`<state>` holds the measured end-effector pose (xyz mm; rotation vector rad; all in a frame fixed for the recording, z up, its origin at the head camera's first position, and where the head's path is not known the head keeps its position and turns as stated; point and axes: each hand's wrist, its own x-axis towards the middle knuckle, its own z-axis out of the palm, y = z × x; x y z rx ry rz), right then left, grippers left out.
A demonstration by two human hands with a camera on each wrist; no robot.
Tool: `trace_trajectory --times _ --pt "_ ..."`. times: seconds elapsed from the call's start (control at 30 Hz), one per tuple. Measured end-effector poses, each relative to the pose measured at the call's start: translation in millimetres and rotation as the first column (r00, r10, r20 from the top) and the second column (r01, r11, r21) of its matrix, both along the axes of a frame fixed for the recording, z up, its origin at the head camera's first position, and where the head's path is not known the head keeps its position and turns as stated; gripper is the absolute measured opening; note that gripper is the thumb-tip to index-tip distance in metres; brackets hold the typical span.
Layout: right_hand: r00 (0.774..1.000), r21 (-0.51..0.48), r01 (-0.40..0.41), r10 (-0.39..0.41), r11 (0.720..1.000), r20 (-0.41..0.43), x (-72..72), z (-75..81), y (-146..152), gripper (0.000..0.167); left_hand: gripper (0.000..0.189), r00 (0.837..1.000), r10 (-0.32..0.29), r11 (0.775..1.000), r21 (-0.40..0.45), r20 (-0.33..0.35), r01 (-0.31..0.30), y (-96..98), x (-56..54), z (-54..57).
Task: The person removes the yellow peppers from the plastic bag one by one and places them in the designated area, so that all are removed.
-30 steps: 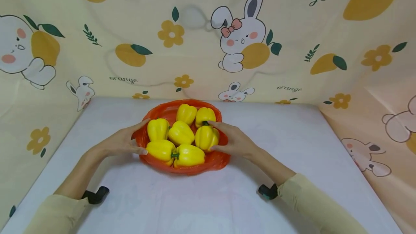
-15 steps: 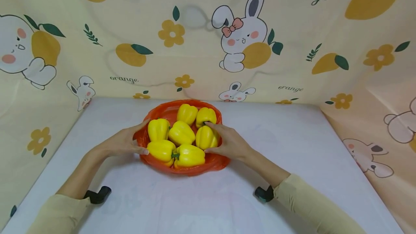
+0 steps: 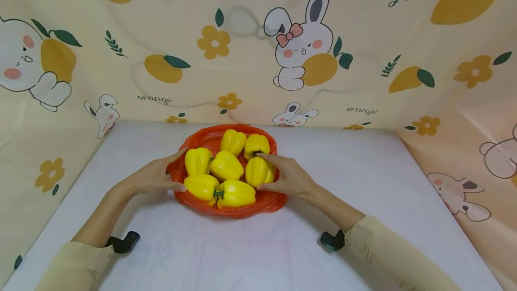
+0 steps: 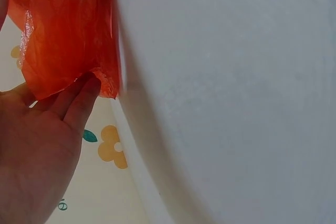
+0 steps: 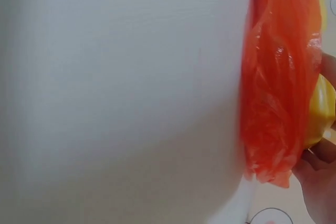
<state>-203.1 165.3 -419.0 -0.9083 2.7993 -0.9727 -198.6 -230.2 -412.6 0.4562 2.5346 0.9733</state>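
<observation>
Several yellow bell peppers (image 3: 227, 165) lie in a red plastic bag (image 3: 208, 140) whose rolled-down sides form a round, open rim. My right hand (image 3: 288, 176) grips the rightmost bell pepper (image 3: 259, 172), thumb at its front and fingers at its back. In the right wrist view that pepper (image 5: 321, 111) shows beyond the bag's crinkled wall (image 5: 278, 77). At the opposite side, my left hand (image 3: 155, 176) rests against the bag with thumb and fingers spread apart. Its thumb tip meets the front-left pepper (image 3: 200, 187). In the left wrist view, extended fingers touch the bag's lower edge (image 4: 63, 51).
The bag stands toward the back of a white-covered table (image 3: 242, 255). Behind it and along both sides hangs a cream cloth (image 3: 242, 75) printed with rabbits, oranges and flowers. Dark wrist cameras (image 3: 124, 242) sit below the beige sleeves (image 3: 76, 264).
My right thumb has moved inward onto the front of the rightmost pepper, which has shifted slightly to the right. My left hand has stayed at the bag's left side.
</observation>
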Motion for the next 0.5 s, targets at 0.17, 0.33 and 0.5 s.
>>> trace_trajectory --times 0.17,0.33,0.5 --pt "1.0 -0.01 0.01 -0.01 1.0 0.022 0.8 9.0 4.7 0.08 0.114 1.0 -0.003 1.0 -0.003 -0.01 0.003 -0.9 -0.2 -0.2" --pt "0.998 -0.046 0.02 -0.017 0.999 0.061 -1.4 16.4 11.5 0.08 0.113 1.0 -0.001 1.0 0.0 -0.005 0.001 -1.7 0.2 0.8" --pt "0.993 -0.12 0.025 -0.011 0.992 0.117 -6.1 21.2 20.5 0.08 0.113 1.0 -0.005 1.0 -0.002 -0.012 0.005 -1.0 -0.5 1.3"
